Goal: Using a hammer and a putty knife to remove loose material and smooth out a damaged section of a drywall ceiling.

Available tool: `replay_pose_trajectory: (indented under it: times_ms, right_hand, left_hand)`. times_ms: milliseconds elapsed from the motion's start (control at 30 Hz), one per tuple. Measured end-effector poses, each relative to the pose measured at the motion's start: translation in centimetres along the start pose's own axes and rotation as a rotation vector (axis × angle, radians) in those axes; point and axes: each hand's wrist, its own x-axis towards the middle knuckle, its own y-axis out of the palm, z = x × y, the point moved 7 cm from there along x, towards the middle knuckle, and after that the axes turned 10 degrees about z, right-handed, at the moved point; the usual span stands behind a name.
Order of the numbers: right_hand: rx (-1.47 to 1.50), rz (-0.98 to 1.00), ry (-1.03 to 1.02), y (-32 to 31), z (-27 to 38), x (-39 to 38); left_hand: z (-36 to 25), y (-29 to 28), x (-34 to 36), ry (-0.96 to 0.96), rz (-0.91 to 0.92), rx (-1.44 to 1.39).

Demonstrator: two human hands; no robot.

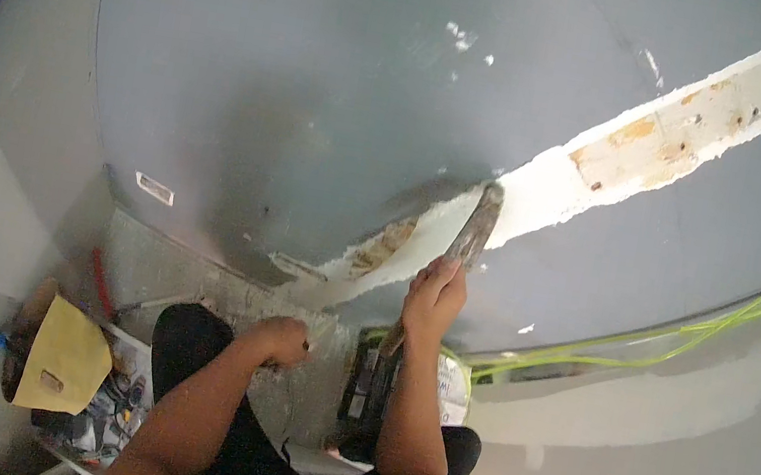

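Tool (473, 235) in right hand (434, 299) near ragged edge (555, 158); left hand (279, 340) apart.

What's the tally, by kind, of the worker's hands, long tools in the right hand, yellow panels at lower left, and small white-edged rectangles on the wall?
Hands: 2, left hand and right hand
Long tool: 1
Yellow panel: 1
White-edged rectangle: 1
Total: 5
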Motion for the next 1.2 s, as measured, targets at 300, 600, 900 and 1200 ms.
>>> replay_pose_trajectory:
  times_ms: [300,600,900,1200]
  right_hand:
    - [-0.019,-0.052,-0.219,-0.6,0.2,2.5]
    - [0.261,-0.066,-0.069,-1.0,2.3,-0.4]
    - [-0.186,0.03,-0.127,-0.7,1.5,2.0]
    - [-0.37,-0.137,-0.478,-2.5,3.6,3.5]
  left_hand:
    - [0.4,1.0,0.6,0.042,0.031,-0.016]
    - [0.4,0.7,-0.8,-0.027,0.059,-0.087]
    - [1.2,1.1,0.7,0.021,0.03,0.01]
    - [0.4,0.9,1.0,0.01,0.049,0.043]
